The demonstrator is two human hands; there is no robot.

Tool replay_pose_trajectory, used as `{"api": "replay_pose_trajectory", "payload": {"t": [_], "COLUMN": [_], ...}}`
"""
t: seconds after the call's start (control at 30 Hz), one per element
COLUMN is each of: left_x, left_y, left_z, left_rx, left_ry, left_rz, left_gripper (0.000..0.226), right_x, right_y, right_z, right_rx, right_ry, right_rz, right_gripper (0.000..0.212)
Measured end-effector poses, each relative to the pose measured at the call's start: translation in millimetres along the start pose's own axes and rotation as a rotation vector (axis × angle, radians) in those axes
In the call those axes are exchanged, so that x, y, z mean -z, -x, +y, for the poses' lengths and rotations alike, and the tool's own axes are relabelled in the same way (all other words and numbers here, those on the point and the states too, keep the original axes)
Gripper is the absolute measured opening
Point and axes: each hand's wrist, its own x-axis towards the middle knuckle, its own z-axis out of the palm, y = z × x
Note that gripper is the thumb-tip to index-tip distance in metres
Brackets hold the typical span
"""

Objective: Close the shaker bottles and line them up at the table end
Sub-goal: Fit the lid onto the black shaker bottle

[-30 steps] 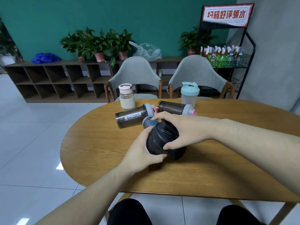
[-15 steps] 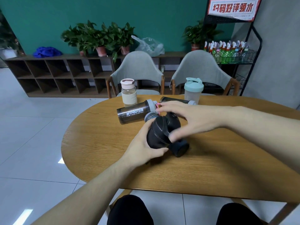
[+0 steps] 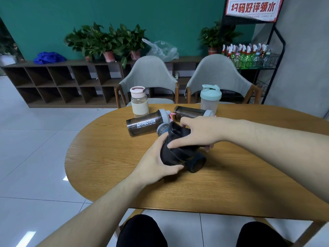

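Note:
A black shaker bottle (image 3: 179, 154) lies tilted on its side in the middle of the oval wooden table (image 3: 231, 184). My left hand (image 3: 154, 163) grips its lid end from the left. My right hand (image 3: 199, 132) wraps over its top. Behind it a dark MYPROTEIN shaker (image 3: 144, 124) lies on its side, and a second dark shaker (image 3: 190, 112) lies beside that. A small round grey part (image 3: 161, 129) sits between them. A clear bottle with a pink lid (image 3: 139, 102) and a clear shaker with a mint lid (image 3: 210, 98) stand upright at the far edge.
Two grey chairs (image 3: 149, 77) (image 3: 219, 75) face the table's far side. A low wooden shelf unit (image 3: 62, 82) with potted plants lines the green wall. A black wire rack (image 3: 254, 56) holding several drink bottles stands at the right. My knees show below the near table edge.
The black shaker has been turned in my hands, so its bottom end now sticks out lower right. My right hand shifted its hold over the top. The camera tilted slightly.

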Motion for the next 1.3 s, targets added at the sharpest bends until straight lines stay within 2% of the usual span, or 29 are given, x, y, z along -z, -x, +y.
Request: {"api": "replay_pose_trajectory", "payload": {"t": [0.1,0.17,0.27,0.33,0.37,0.43,0.57,0.73,0.83,0.9,1.03,1.2,1.3], "left_x": [2,2,3,3,4,6,4,-2,-1,1,9,10,9], "left_y": [-1,-2,-4,-5,-6,-7,-9,-9,-9,-10,-8,-8,-10], "left_z": [0,0,0,2,2,2,1,2,2,1,-4,-8,-9], "left_rx": [0.008,0.012,-0.005,-0.034,-0.046,-0.035,-0.024,-0.04,-0.036,-0.03,-0.012,-0.028,-0.031], "left_ry": [0.009,0.016,0.006,-0.006,-0.009,0.003,-0.013,-0.055,-0.05,-0.042,0.014,0.029,0.012], "left_rz": [-0.017,-0.018,-0.032,-0.059,-0.078,-0.1,-0.094,-0.098,-0.122,-0.107,-0.085,-0.118,-0.118], "left_gripper": [0.091,0.092,0.09,0.086,0.085,0.086,0.091,0.095,0.095,0.091,0.094,0.096,0.095], "right_x": [-2,-4,0,2,2,2,0,-7,-6,-3,-2,-3,-1], "right_y": [-2,5,22,23,21,16,12,13,10,14,25,16,10], "right_z": [3,11,17,21,24,26,24,23,19,22,31,33,29], "right_rx": [-0.079,0.103,0.482,0.604,0.605,0.56,0.469,0.168,0.029,0.097,0.467,0.561,0.548], "right_ry": [-0.16,-0.137,0.15,0.447,0.554,0.584,0.389,0.004,-0.073,0.009,0.456,0.509,0.489], "right_rz": [-0.082,-0.034,0.115,0.091,0.069,0.053,0.059,0.04,0.018,0.048,0.162,0.214,0.183], "right_gripper": [0.086,0.099,0.108,0.105,0.101,0.091,0.086,0.088,0.095,0.104,0.103,0.075,0.068]}}
